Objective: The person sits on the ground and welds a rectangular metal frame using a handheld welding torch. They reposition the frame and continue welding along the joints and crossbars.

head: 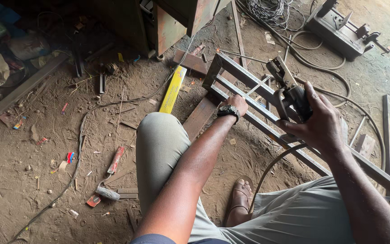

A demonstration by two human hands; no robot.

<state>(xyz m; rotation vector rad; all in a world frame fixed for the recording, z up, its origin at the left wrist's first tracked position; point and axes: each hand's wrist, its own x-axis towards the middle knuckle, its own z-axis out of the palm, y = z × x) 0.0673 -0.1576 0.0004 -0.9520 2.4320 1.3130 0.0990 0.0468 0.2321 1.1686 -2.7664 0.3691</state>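
Note:
I squat over a grey steel frame (242, 77) of long bars that lies on the dirt floor. My left hand (235, 103), with a black wristwatch (229, 110) on the wrist, rests on one of the frame's bars and grips it. My right hand (319, 122) is closed around the black handle of a welding electrode holder (290, 88). A thin rod (257, 86) runs from its jaws down toward the frame. A thick cable (271, 165) curves from the holder down past my sandalled foot (241, 199).
A yellow box (173, 89) lies left of the frame. A hammer (113, 169) and metal offcuts lie on the dirt at left. A rusty metal cabinet (177, 22) stands at the top. A dark machine (344, 29), coiled wire (271, 9) and cables lie at top right.

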